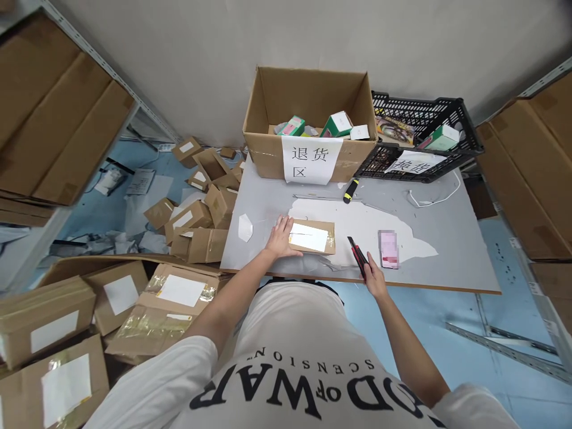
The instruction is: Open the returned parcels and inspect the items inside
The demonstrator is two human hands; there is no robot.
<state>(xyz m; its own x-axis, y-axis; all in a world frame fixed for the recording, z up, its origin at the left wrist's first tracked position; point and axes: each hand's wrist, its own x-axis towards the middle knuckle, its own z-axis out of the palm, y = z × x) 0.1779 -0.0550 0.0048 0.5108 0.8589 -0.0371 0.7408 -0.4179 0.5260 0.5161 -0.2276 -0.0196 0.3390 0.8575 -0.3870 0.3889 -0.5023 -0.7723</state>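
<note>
Your left hand (280, 237) lies flat, fingers spread, pressed on the left end of a small parcel (311, 237) with a white label taped on top; it grips nothing, only holds the parcel down. The parcel sits on the grey table (447, 262), near the front edge and a little left of the middle. Your right hand (374, 279) is closed around the back end of a red and black box cutter (357, 256), well right of the parcel and not touching it; the cutter's tip points up and toward the parcel, and whether a blade is out is too small to tell. Just right of the cutter a pink phone (388, 248) lies flat on the table. Behind the parcel, at the table's far edge, stands an open carton (308, 95) with a paper sign hung on its front and a few small green and white packets inside. Right of the carton a black plastic crate (465, 128) holds more packets and carries its own paper slip. A yellow and black marker (351, 190) lies between the parcel and the carton's front. A white cable (435, 196) loops on the table in front of the crate. Left of the table, empty small cartons (196, 220) are heaped on the blue floor, with larger taped boxes (174, 304) nearer to you.
</note>
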